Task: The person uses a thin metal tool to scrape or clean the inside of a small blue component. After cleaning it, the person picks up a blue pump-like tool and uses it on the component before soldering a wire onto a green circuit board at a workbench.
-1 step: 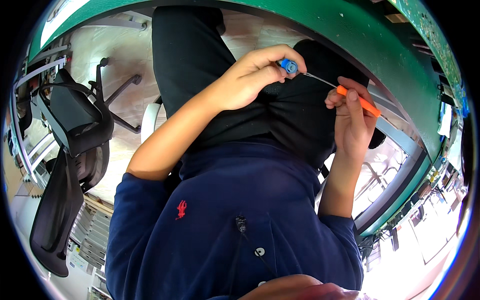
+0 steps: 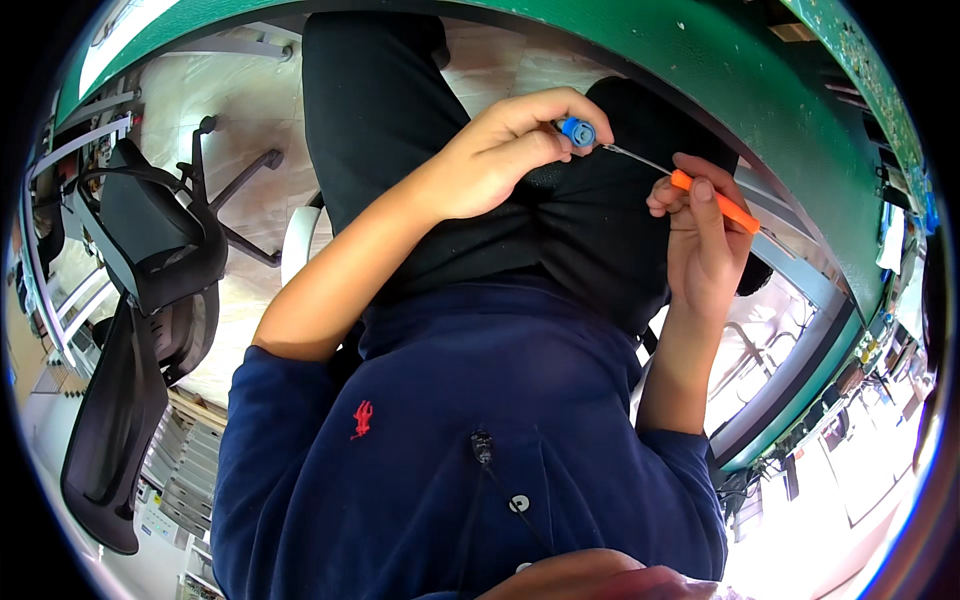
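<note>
Between the thumb and fingers of my left hand (image 2: pixel 505 150) is a small round blue piece (image 2: pixel 580 131), its open ringed end showing. The fingers cover part of it, so I cannot tell its exact kind. My right hand (image 2: pixel 708 230) is closed on a thin screwdriver (image 2: pixel 728 210) by its orange handle. Its narrow metal shaft slants up and left to my left fingertips, just beside the blue piece. Whether the tip touches anything is too small to make out. Both hands are held above my lap, over black trousers (image 2: pixel 400 150).
A green tabletop edge (image 2: pixel 700 60) curves across the far side and down the right, close to my right hand. To the left stands a black office chair (image 2: pixel 160 225) on a pale tiled floor (image 2: pixel 235 90). Cluttered small items line the far right.
</note>
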A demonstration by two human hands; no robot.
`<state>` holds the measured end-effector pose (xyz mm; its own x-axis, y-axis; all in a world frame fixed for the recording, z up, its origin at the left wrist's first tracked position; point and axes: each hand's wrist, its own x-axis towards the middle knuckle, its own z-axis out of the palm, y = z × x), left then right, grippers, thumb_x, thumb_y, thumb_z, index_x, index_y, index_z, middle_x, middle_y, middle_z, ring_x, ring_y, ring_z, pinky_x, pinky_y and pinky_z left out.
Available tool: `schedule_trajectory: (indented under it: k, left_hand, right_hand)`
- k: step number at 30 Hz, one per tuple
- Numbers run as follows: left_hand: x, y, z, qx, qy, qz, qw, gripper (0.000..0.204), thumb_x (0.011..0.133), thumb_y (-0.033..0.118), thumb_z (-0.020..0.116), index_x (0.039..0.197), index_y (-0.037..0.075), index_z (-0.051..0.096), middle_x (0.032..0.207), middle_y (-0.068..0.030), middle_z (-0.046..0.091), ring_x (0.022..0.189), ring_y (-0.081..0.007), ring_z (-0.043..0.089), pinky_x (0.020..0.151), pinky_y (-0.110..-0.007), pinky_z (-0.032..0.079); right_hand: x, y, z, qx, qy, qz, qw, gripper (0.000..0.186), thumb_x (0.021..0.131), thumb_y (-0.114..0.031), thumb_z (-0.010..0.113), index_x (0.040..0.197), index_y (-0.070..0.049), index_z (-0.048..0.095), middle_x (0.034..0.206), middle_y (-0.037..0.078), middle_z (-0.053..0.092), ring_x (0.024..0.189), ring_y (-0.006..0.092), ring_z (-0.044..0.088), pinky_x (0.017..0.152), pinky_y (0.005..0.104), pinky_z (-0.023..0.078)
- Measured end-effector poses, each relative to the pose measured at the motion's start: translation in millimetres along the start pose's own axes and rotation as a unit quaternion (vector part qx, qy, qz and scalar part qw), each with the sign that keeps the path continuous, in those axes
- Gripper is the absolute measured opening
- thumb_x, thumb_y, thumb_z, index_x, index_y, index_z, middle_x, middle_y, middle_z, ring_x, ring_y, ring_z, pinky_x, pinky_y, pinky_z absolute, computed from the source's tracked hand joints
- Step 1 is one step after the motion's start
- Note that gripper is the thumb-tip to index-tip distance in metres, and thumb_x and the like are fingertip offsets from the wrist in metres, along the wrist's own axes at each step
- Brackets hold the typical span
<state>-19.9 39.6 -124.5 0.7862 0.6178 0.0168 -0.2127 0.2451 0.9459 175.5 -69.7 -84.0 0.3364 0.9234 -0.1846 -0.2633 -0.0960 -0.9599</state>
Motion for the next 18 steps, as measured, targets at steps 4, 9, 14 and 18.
schedule_trajectory:
  k: [4,9,14,18]
  left_hand:
    - [1,1,0,-0.038,-0.002,-0.012,0.999,0.025,0.089,0.008,0.044,0.106,-0.002,0.059,0.098,-0.0075,0.059,0.091,-0.015,0.055,0.085,-0.029,0.043]
    - [2,-1,-3,-0.055,-0.008,-0.002,0.998,0.024,0.088,0.007,0.045,0.106,-0.002,0.058,0.098,-0.0085,0.06,0.092,-0.0161,0.055,0.086,-0.03,0.043]
    - [4,-3,-6,-0.045,-0.012,0.014,0.999,0.024,0.087,0.005,0.046,0.107,-0.002,0.057,0.099,-0.0088,0.061,0.093,-0.0167,0.056,0.087,-0.03,0.043]
    - [3,-3,-7,-0.023,-0.015,0.024,0.999,0.024,0.086,0.003,0.045,0.107,-0.002,0.057,0.099,-0.0088,0.061,0.092,-0.0166,0.057,0.087,-0.03,0.043]
  right_hand:
    - [-3,2,-3,-0.007,0.008,-0.021,1.0,0.026,0.091,-0.012,0.058,0.106,0.01,0.059,0.08,0.015,0.064,0.072,0.0197,0.062,0.068,0.029,0.049]
    - [-3,2,-7,-0.011,0.018,-0.056,0.998,0.025,0.091,-0.011,0.058,0.105,0.01,0.059,0.079,0.014,0.064,0.072,0.0201,0.062,0.067,0.0297,0.048]
    - [-7,-1,-3,-0.021,0.013,-0.056,0.998,0.024,0.089,-0.009,0.06,0.105,0.009,0.059,0.081,0.015,0.065,0.074,0.02,0.064,0.07,0.0287,0.051]
    - [-14,-8,4,-0.053,0.021,-0.053,0.997,0.024,0.087,-0.008,0.062,0.104,0.009,0.06,0.083,0.016,0.066,0.077,0.0205,0.066,0.073,0.0277,0.052]
